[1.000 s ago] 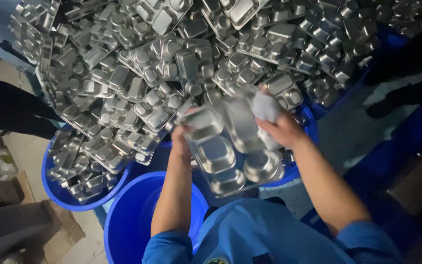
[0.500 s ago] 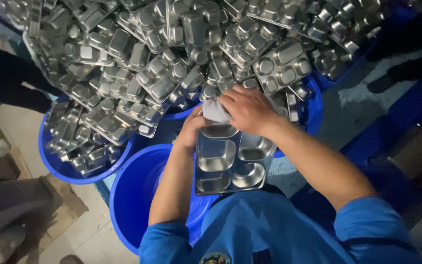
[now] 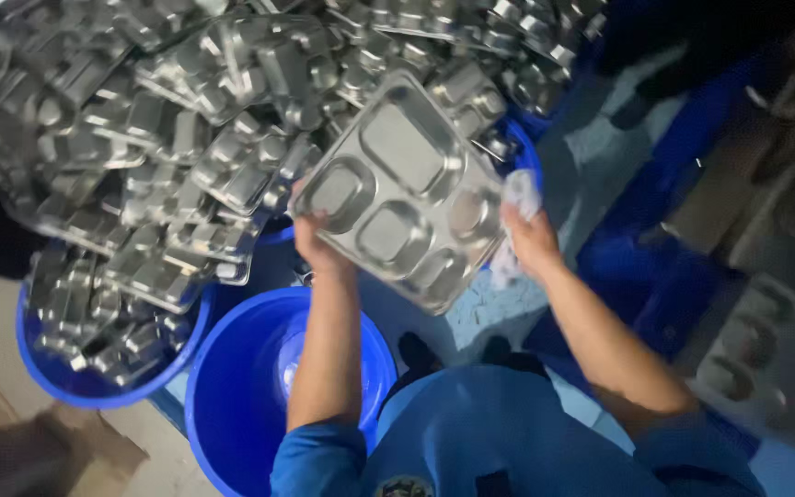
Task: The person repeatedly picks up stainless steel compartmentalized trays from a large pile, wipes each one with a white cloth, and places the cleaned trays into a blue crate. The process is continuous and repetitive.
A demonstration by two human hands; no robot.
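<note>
Left hand (image 3: 316, 241): fingers curled tight on the near-left edge of a steel compartment tray (image 3: 404, 189), held tilted between both hands.
Right hand (image 3: 530, 237): fingers closed on a white cloth (image 3: 520, 196) pressed to the tray's right edge.
Hidden: fingertips behind tray and cloth; picture blurred.
Below the fingers: open blue tub (image 3: 252, 387).
Beyond: heaped steel trays (image 3: 158, 110), crowding the tray's far edge.
</note>
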